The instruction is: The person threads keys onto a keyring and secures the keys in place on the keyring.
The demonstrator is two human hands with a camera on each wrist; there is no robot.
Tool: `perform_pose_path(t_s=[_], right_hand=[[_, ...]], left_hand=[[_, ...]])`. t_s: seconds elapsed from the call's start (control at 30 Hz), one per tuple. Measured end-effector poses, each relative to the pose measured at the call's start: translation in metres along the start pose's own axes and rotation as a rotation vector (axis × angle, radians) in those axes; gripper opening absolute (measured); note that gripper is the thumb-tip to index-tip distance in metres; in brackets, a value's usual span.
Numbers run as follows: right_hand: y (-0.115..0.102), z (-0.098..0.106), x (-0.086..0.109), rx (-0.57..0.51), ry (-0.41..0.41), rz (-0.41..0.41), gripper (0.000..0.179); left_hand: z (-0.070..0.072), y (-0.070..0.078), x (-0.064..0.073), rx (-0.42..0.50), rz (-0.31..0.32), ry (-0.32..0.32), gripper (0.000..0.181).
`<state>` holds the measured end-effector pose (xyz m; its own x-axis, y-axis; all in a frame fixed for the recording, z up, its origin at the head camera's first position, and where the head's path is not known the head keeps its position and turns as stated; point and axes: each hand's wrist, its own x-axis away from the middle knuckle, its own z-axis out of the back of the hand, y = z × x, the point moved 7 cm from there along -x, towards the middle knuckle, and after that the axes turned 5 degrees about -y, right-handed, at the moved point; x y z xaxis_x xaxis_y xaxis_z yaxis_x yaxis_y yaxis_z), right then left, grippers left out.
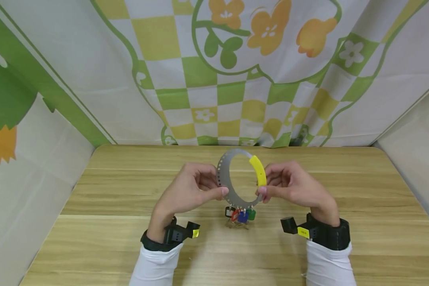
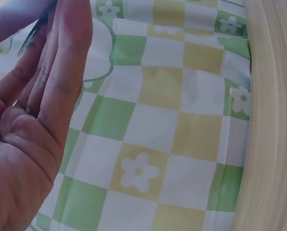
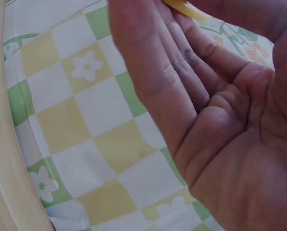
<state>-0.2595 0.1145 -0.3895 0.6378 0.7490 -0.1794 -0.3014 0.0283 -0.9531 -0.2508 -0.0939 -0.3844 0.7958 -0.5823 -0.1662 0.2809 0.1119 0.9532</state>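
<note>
A large grey key ring (image 1: 224,174), flat and punched with holes along its edge, is held up over the table. My left hand (image 1: 191,188) pinches its left side between thumb and fingers. On the opposite side, my right hand (image 1: 296,184) pinches it at the lower end of the yellow grip (image 1: 259,171). From the ring's bottom hang several tagged keys, with a black tag (image 1: 230,211), a red tag (image 1: 235,215), a blue tag (image 1: 243,217) and a green tag (image 1: 251,214). In the right wrist view, only a bit of the yellow grip (image 3: 188,8) shows beyond the fingers.
The wooden table (image 1: 111,238) spreads beneath both hands. Behind its far edge hangs a green, yellow and white checked curtain (image 1: 232,95) with flowers. A pale wall (image 1: 422,151) rises at the right side. Black camera straps (image 1: 330,232) circle both wrists.
</note>
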Motion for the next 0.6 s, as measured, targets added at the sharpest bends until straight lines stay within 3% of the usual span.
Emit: perform_pose_path(t_s=[0.2, 0.33, 0.5, 0.6], right_hand=[[0.010, -0.002, -0.003, 0.025, -0.040, -0.029, 0.009], [0.020, 0.000, -0.006, 0.033, -0.016, -0.094, 0.008], [0.035, 0.002, -0.010, -0.011, 0.044, -0.191, 0.011], [0.044, 0.006, -0.013, -0.040, 0.124, -0.243, 0.016]], left_hand=[[0.000, -0.008, -0.002, 0.006, 0.022, -0.047, 0.007], [0.002, -0.018, -0.005, 0.010, 0.084, -0.048, 0.009], [0.006, -0.033, -0.008, 0.044, 0.156, -0.003, 0.012], [0.008, -0.041, -0.011, 0.072, 0.183, 0.067, 0.014]])
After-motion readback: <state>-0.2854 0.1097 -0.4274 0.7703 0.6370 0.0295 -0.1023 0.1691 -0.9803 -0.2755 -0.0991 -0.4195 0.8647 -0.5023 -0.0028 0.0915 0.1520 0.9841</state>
